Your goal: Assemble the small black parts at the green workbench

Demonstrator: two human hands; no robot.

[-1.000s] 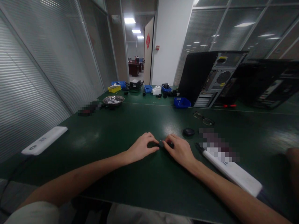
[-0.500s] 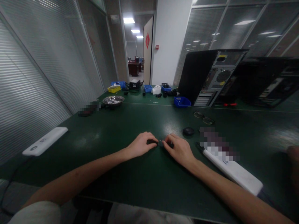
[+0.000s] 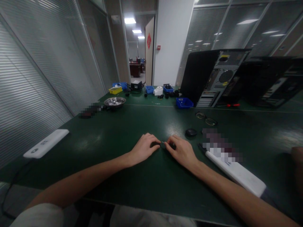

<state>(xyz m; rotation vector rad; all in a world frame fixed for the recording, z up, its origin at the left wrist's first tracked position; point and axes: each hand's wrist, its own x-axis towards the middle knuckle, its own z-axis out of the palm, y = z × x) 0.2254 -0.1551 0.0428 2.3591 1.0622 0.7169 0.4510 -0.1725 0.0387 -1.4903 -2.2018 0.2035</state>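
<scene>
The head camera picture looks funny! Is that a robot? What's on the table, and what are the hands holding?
No robot here: it's a person with two bare hands. The camera sits on their head, looking forward and down, so you see nearly what they see. On the green table are glasses, a round black object, a shiny metal bowl, a dark blue tray and a big computer case. The right hand seems to pinch a small dark thing, and the left hand is right beside it. It's too small to tell what it is.
</scene>
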